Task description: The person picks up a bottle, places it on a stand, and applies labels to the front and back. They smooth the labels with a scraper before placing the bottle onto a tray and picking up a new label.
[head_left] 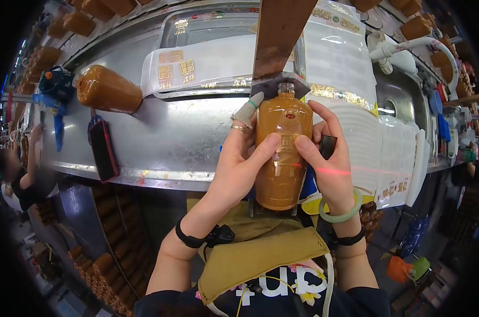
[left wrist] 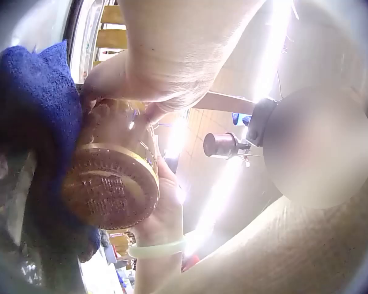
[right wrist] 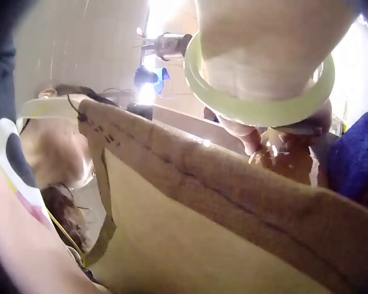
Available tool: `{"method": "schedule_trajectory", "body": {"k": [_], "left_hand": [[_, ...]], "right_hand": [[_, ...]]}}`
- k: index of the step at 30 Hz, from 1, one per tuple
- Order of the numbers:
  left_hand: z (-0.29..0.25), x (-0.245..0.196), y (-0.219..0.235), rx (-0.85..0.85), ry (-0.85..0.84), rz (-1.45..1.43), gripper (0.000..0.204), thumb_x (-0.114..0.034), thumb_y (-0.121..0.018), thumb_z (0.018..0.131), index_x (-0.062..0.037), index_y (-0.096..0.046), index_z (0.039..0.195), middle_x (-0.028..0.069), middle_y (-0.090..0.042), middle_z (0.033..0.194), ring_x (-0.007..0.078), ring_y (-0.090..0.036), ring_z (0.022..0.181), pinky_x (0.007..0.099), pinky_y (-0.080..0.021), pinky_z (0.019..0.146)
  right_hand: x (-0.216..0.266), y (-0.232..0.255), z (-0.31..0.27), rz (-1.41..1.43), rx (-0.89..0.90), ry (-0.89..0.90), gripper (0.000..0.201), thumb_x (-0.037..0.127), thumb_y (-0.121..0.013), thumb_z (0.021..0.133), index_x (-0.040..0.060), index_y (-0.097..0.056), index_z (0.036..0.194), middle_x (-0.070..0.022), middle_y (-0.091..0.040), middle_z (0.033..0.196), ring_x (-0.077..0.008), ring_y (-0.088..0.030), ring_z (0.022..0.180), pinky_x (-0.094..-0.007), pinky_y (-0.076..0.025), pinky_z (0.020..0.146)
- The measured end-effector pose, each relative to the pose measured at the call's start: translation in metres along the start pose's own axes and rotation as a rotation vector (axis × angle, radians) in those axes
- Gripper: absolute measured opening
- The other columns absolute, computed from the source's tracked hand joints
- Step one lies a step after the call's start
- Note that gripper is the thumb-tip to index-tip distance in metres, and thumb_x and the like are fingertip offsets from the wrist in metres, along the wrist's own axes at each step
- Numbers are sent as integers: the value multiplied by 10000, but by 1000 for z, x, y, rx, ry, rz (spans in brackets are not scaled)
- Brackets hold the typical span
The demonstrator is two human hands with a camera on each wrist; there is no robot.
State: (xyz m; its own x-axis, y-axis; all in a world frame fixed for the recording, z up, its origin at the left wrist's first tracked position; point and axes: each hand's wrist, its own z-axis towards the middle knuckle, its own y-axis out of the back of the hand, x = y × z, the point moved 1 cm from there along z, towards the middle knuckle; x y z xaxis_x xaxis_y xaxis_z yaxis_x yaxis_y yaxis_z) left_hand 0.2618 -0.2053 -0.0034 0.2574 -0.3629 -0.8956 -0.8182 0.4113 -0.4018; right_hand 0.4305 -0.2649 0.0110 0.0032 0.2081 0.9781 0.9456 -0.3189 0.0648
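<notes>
A glossy amber-brown bottle (head_left: pixel 284 182) with a clear glass neck lies in front of the person, its neck pointing away, under a wooden post. My left hand (head_left: pixel 234 171) grips its left side, thumb along the front; a whitish fabric cover (head_left: pixel 246 111) sits on one finger. On the other side my right hand (head_left: pixel 332 164) holds the bottle, thumb pressed on the front by faint raised lettering and index finger reaching toward the shoulder. A short black object (head_left: pixel 328 147) is tucked in the right palm. In the left wrist view the bottle's round base (left wrist: pixel 110 190) shows beside a blue cloth (left wrist: pixel 49 98).
A second brown bottle (head_left: pixel 110 90) lies on the metal bench at left, near a phone (head_left: pixel 103 150). Behind stands a tray (head_left: pixel 213 26) with a sheet of gold stickers (head_left: pixel 186 67). White sticker sheets (head_left: pixel 350 132) and a sink (head_left: pixel 403 98) are at right.
</notes>
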Motion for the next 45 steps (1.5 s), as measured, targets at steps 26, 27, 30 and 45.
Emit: {"method": "schedule_trajectory", "body": {"k": [26,27,30,45], "left_hand": [[1,-1,-5,0,-12,40,865,-56,-758,946,26,-228,1624,195,-424,1573,243,-474,1433,398,-413,1179],[1,-2,-6,-7,-11,36,859,-51,-755,945,28,-232,1621,194,-429,1569,242,-474,1433,399,-408,1183],[1,1,-5,-6,-40,51,850,-45,-749,942,26,-238,1619,192,-439,1558,241,-477,1430,401,-399,1191],[1,6,-4,-10,-56,41,837,-67,-759,938,22,-264,1608,194,-455,1540,255,-478,1430,407,-391,1194]], "right_hand": [[28,7,38,-89,127,43,196,149,-705,1000,12,-683,1139,73,-515,820,-23,-449,772,-208,-371,679],[29,8,41,-90,126,46,196,149,-705,1000,12,-683,1139,73,-515,820,-23,-449,772,-208,-371,679],[30,6,47,-152,154,54,217,178,-766,935,23,-670,1054,64,-517,817,-26,-413,744,-224,-344,639],[38,12,58,-375,106,164,253,176,-744,943,21,-663,1126,15,-541,899,-62,-475,806,-245,-416,704]]}}
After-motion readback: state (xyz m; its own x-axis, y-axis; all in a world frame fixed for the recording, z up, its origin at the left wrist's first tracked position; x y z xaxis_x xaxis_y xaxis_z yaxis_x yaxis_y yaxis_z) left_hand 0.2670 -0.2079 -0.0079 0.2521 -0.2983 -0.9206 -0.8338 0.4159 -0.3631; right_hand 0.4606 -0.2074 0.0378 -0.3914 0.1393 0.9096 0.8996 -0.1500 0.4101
